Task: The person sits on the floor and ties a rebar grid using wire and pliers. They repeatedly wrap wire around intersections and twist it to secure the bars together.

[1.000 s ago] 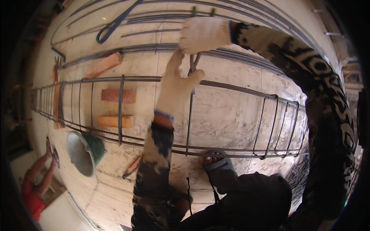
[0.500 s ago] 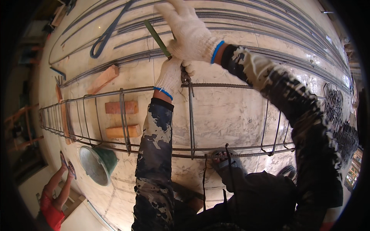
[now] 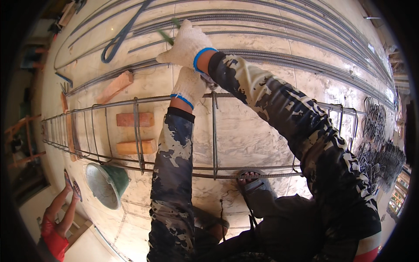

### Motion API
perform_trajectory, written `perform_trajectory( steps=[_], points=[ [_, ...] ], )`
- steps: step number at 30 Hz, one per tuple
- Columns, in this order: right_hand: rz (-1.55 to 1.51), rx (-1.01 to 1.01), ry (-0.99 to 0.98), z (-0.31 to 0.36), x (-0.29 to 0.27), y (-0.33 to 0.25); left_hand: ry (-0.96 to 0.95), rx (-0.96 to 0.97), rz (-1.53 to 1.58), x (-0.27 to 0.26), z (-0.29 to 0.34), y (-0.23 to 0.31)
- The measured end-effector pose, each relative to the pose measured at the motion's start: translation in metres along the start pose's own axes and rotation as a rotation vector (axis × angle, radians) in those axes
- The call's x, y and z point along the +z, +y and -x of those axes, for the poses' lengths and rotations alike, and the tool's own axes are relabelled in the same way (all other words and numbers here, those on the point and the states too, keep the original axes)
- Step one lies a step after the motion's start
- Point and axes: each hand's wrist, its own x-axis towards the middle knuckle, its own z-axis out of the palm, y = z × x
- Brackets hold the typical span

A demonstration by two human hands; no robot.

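Observation:
A pair of green-handled pincers (image 3: 166, 37) reaches down to the top bar of a long rebar cage (image 3: 215, 131), where the cage's stirrup meets the bar. My right hand (image 3: 187, 46), in a white knit glove, is closed around the handles, whose ends poke out beyond it. My left hand (image 3: 190, 84), gloved alike, is closed just below, by the tool's head. The right hand and wrist hide most of its fingers, and the jaws barely show.
Straight rebars (image 3: 262, 19) lie across the far floor. Two wood blocks (image 3: 136, 147) sit inside the cage, with a slanted block (image 3: 115, 87) beyond. A bucket (image 3: 104, 185) lies tipped at near left. Bent stirrups (image 3: 379, 161) are heaped at right. Another person's legs (image 3: 63, 203) show at lower left.
My right hand, raised and spread above the tool before, has come down to the left and closed on the handles. The handles have swung left. My left hand has stayed near the bar.

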Motion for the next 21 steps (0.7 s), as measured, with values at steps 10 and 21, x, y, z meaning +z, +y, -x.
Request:
perform_trajectory(
  steps=[10,21],
  points=[
    [-0.084,-0.014,0.09,-0.006,-0.002,0.018,-0.236,-0.157,0.14,-0.014,-0.016,-0.006],
    [-0.1,0.005,0.044,-0.002,0.001,0.017,-0.235,-0.034,-0.071,-0.01,-0.009,-0.006]
  ],
)
